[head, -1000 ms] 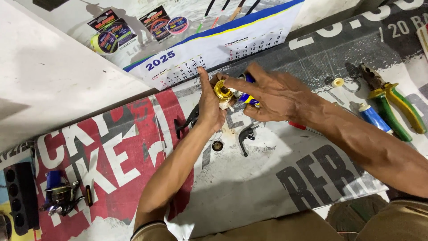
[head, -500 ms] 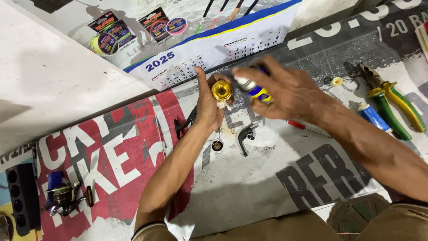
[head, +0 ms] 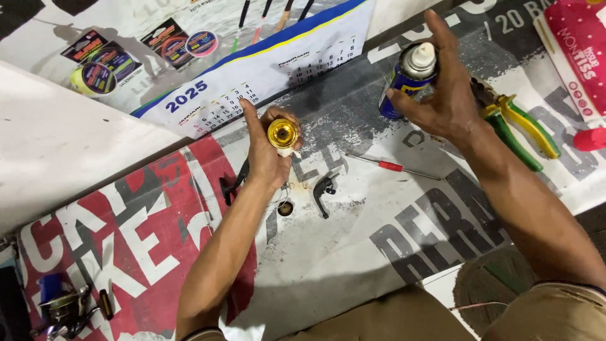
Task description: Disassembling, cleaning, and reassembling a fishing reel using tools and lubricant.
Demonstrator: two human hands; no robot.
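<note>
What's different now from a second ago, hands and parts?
The right hand has drawn away to the right with the blue spray can, which a second ago was up against the gold round part. The left hand still holds that part in much the same place. The black lever, red-handled screwdriver and pliers lie unmoved.

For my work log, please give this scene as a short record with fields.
left hand: holds gold round part
right hand: holds blue spray can, raised above the mat
on the mat: black lever, red-handled screwdriver, green pliers
lower left: fishing reel
surface: printed banner
</note>
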